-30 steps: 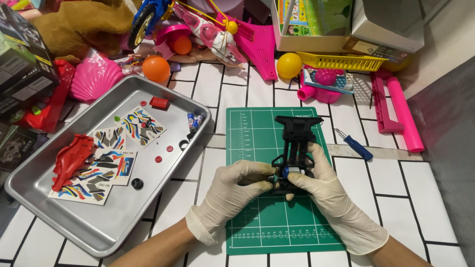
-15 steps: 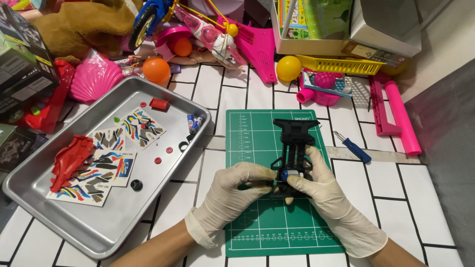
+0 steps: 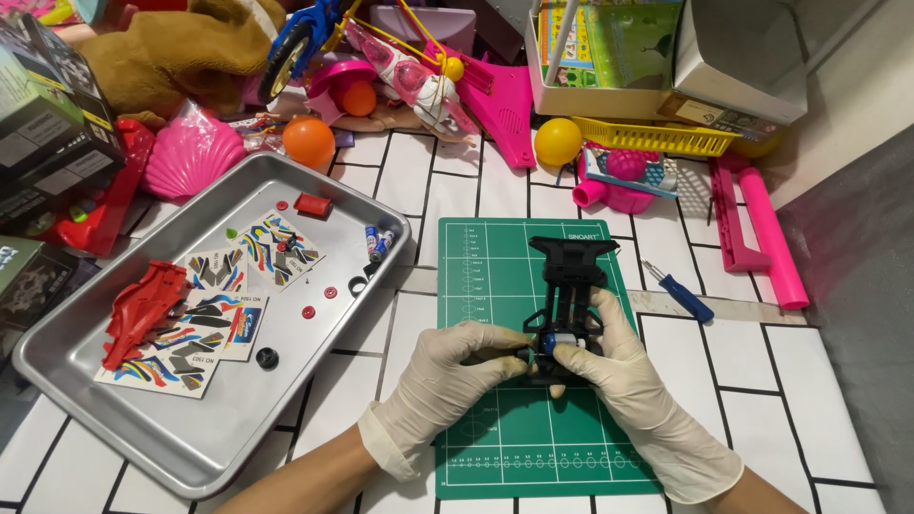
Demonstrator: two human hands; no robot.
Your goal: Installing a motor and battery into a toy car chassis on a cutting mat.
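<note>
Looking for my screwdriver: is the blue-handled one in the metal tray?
No, the blue-handled screwdriver lies on the tiled table right of the green mat, outside the tray.

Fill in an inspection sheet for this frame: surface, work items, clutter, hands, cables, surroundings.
Surface: white tiled table with a green cutting mat.
Work items: black toy car chassis on the mat.
Clutter: metal tray holding red car body, sticker sheets; blue screwdriver; toys at the back.
Hands: left hand and right hand, gloved, both gripping the chassis.
Cables: nothing seen.
Surroundings: boxes, wall at right.
</note>
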